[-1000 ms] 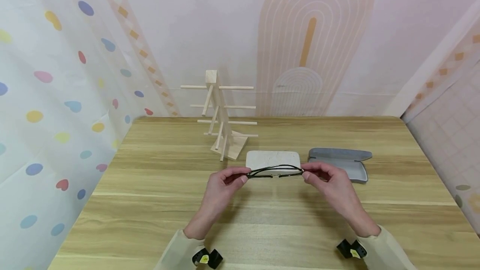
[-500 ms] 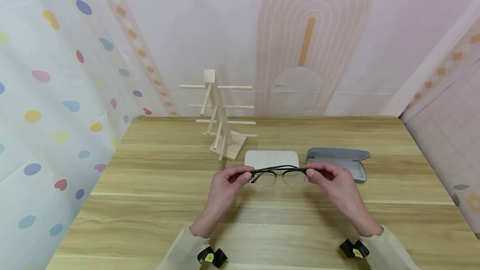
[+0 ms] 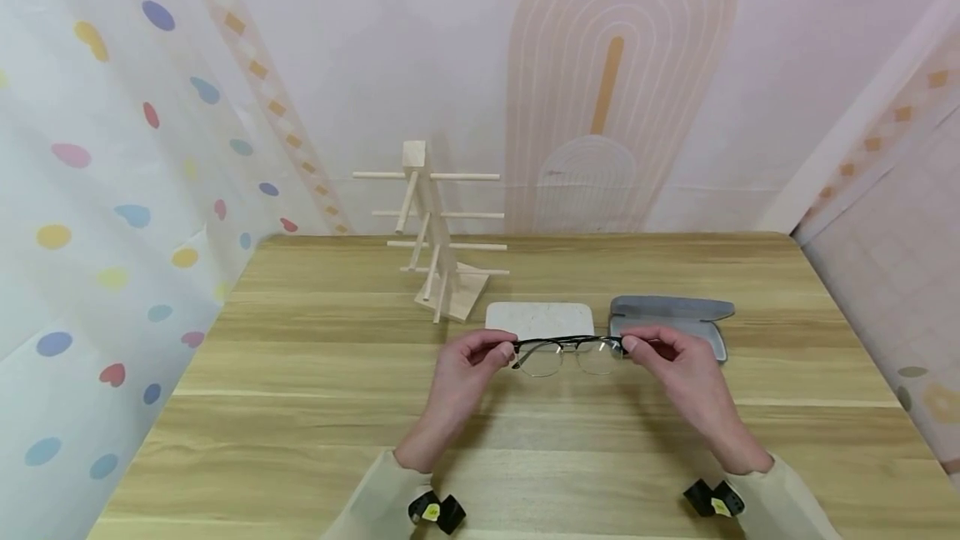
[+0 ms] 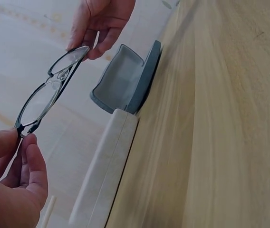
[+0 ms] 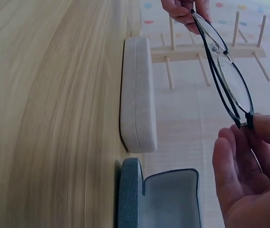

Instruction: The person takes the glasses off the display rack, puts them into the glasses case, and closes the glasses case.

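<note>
A pair of eyeglasses with black upper rims and thin metal lower rims is held above the table, arms folded in behind the lenses. My left hand pinches its left end between thumb and fingers. At the other end, my right hand pinches the hinge corner; the right wrist view shows the eyeglasses between both hands. Just behind them lies a closed white glasses case. A grey glasses case stands open to its right, partly covered by my right hand.
A wooden peg rack with several dowels stands at the back left, on a square base. The wood-grain table ends at a patterned fabric backdrop. Each sleeve carries a small black device, such as the left wrist device.
The eyeglasses have tilted so the lenses face up toward the head camera, and shifted slightly right with both hands. The cases and the rack stay in place; the head view has shifted a little.
</note>
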Tool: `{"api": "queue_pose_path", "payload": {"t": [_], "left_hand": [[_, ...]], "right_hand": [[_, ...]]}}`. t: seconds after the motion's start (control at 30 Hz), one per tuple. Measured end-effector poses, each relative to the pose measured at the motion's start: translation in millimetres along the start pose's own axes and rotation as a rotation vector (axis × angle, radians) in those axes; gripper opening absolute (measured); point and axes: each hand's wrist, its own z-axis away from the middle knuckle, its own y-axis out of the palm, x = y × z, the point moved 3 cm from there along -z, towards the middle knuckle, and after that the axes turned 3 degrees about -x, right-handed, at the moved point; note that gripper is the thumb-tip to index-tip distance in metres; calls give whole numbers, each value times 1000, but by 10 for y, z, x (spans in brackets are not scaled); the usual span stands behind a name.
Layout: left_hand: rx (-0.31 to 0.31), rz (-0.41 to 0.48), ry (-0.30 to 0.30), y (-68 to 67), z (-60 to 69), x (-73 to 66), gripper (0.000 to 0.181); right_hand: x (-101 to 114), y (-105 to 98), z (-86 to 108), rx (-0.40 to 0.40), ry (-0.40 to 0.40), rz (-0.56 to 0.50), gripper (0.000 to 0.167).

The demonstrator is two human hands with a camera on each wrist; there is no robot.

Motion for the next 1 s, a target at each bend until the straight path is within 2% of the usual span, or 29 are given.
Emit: {"api": "queue_pose_path", "payload": {"t": [0.33, 0.73, 1.0], "left_hand": [[24, 27, -2, 93, -35, 53, 12], [50, 82, -38, 207, -23, 65, 15], [77, 26, -35, 243, -18, 57, 15]], "right_hand": [[-57, -52, -3, 2, 14, -89, 23], [-164, -149, -12, 5, 37, -59, 26], [-193, -195, -26, 3, 44, -38, 28]]}}
